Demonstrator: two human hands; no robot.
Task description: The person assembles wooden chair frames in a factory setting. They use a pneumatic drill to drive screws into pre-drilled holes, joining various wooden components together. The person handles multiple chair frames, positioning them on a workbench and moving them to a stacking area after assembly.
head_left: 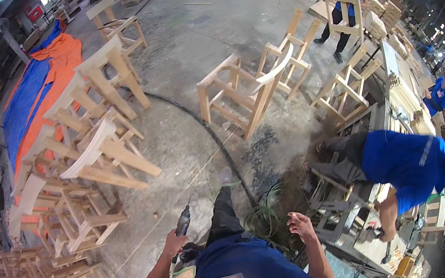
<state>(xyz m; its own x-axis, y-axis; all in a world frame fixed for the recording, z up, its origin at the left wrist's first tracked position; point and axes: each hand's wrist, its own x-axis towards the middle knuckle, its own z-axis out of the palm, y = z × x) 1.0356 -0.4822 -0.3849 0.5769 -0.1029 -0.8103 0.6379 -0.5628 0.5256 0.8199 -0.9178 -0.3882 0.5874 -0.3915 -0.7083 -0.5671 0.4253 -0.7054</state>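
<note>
The left hand [175, 243] grasps a dark power driver [183, 222], its long axis pointing ahead; the right hand [301, 226], loosely curled, holds nothing visible; a wooden chair frame [259, 107] stands ahead, rightward of the driver

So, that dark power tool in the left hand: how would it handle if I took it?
The dark power tool is probably manageable one-handed, since the left hand alone holds it. Its body looks hard, so likely stiff. Pushed forward, its thin bit might catch first, as it sticks out.
</note>
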